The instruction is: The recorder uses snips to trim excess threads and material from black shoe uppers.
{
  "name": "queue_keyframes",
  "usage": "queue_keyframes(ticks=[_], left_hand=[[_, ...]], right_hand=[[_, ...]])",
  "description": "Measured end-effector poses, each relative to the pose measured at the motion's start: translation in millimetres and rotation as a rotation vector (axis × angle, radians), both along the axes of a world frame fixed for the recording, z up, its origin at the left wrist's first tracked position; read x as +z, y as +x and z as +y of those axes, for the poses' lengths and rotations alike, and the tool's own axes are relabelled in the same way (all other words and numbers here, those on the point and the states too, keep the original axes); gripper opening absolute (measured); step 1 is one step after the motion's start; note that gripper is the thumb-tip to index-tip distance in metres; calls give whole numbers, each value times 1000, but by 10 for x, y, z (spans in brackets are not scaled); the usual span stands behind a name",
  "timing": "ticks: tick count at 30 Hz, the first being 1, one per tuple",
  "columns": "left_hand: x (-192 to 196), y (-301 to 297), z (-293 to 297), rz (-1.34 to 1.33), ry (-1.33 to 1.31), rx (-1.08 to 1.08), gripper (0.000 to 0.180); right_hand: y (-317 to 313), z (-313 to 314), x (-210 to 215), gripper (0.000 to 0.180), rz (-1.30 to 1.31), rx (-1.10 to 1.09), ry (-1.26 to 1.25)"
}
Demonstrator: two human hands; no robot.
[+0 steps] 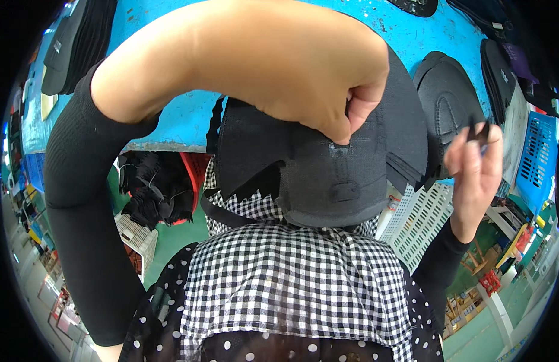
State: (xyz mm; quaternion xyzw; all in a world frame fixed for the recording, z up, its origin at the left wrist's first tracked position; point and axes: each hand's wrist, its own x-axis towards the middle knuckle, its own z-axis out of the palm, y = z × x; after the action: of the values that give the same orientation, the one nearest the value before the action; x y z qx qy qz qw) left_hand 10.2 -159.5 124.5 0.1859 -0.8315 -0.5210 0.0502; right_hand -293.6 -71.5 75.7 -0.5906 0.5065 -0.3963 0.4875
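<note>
A broad black fabric piece [327,175] with a rounded lower flap and seam lines lies over the table's near edge, in front of my body. My left hand [346,78] arches over it from the left, finger and thumb pinched together at a small whitish mark on the cloth. What they pinch is too small to make out. Off to the right, my right hand [475,163] is raised with fingers closed round a small dark tool [479,134], blurred and partly hidden. Beside that hand lie stacked black oval pads [445,99] with stitched outlines.
The blue table [177,123] has worn paint. Stacks of black pieces stand at its far left [80,48] and far right [499,78]. A red basket [195,172] with black pieces, white crates [421,217] and a blue basket [536,154] surround me.
</note>
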Motion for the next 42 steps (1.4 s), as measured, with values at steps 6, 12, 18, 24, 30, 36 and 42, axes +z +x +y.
queue_keyframes(ticks=[6, 12, 18, 24, 30, 36, 42], left_hand=[[43, -52, -27, -245, -281, 24, 21], [149, -45, -183, -325, 17, 4, 23], [134, 15, -154, -244, 86, -16, 22], [42, -15, -95, -268, 68, 1, 21], [137, -4, -115, -379, 40, 16, 17], [31, 18, -37, -310, -87, 59, 16], [-234, 211, -53, -23, 222, 304, 11]], right_hand=[[507, -265, 135, 13, 421, 616, -322], [571, -294, 134, 14, 562, 646, -447], [548, -492, 212, 15, 499, 873, -317], [665, -469, 170, 18, 762, 646, -543], [688, -539, 359, 16, 746, 639, -213], [740, -611, 223, 18, 774, 681, -299], [822, -408, 436, 15, 677, 608, -449]])
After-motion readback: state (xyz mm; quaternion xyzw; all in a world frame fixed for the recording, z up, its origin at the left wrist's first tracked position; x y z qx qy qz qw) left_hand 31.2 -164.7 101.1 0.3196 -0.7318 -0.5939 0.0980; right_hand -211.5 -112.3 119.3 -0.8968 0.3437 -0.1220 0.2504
